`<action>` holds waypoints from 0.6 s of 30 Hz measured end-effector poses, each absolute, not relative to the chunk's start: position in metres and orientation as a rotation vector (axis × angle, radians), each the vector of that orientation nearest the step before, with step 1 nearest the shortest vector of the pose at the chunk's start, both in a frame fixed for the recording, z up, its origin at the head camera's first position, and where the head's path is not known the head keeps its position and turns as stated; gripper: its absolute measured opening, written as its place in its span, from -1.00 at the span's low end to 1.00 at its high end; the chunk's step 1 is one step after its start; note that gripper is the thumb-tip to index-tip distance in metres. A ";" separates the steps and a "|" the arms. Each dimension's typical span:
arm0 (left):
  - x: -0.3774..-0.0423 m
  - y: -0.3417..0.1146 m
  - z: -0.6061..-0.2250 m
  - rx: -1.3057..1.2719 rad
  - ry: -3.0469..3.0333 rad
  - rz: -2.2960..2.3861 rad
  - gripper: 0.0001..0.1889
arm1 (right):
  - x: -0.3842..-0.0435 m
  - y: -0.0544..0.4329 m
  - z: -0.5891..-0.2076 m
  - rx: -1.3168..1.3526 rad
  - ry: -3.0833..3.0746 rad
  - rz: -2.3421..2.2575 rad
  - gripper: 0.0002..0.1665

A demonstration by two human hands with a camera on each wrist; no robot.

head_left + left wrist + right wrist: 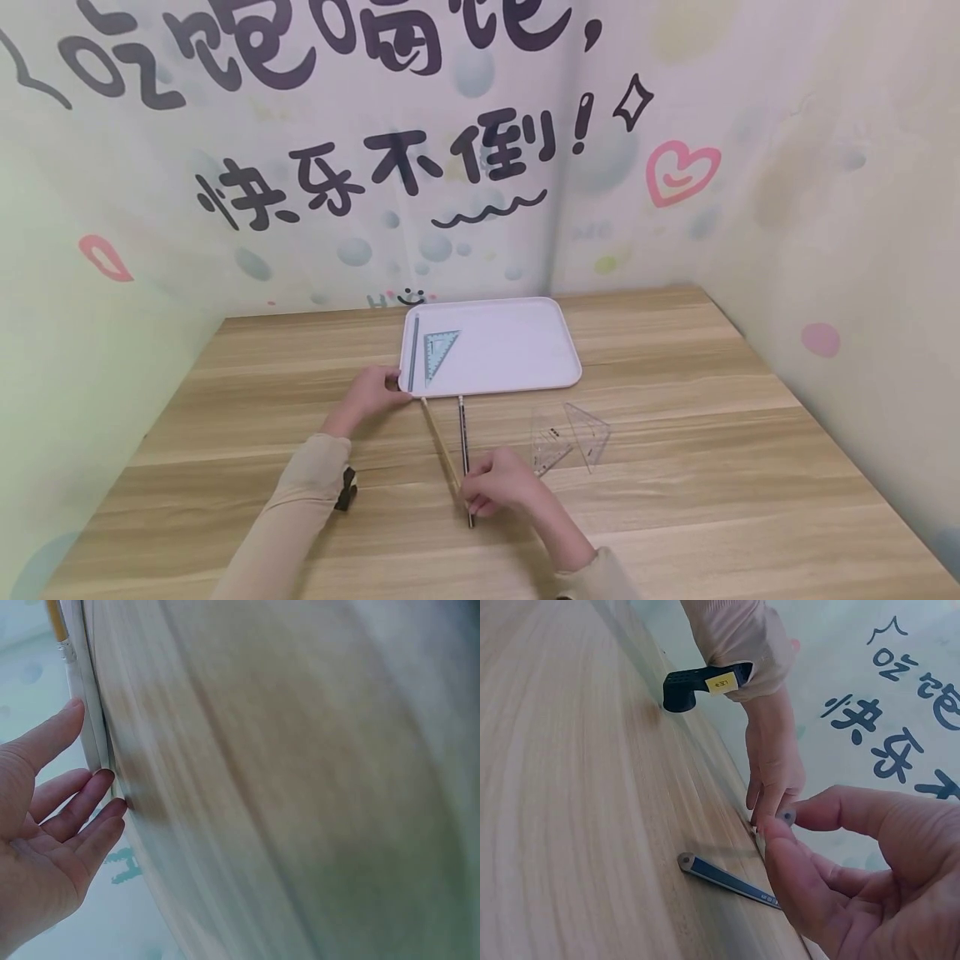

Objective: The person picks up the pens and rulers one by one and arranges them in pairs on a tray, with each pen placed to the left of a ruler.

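Near the front of the table, my right hand [498, 479] pinches the lower end of a yellow pencil [441, 442] between thumb and fingertips. The pencil's far end reaches the front rim of a white tray [510, 358]. My left hand [375, 390] holds the tray's near left corner, thumb at the front edge and fingers at the left side. In the left wrist view, the left fingers [90, 799] touch the corner. A dark striped pencil [463, 433] lies beside the yellow one, partly behind my right hand. In the right wrist view, the dark pencil [727, 879] lies below the fingers.
In the tray, a blue-grey pencil [414, 354] lies along the left side, beside a bluish set square [439, 354]. Two clear set squares, one leftward [550, 442] and one rightward [591, 435], lie on the wooden table [675, 467]. A printed wall cloth [315, 250] hangs behind.
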State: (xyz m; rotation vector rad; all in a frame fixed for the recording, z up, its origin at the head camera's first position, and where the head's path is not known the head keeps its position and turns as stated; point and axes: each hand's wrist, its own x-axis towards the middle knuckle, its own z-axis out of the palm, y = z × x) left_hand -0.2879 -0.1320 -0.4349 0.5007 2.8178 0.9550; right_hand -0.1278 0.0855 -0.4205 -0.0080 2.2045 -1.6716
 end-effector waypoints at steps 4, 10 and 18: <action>-0.287 -0.132 -0.435 0.504 2.818 0.976 -0.77 | -0.128 0.090 -0.424 -0.012 2.096 -1.757 -0.83; -0.286 -0.132 -0.434 0.513 2.826 0.992 -0.78 | -0.133 0.096 -0.430 0.006 1.942 -1.820 -0.75; -0.285 -0.132 -0.434 0.510 2.828 0.990 -0.77 | -0.140 0.101 -0.430 0.023 1.847 -1.861 -0.68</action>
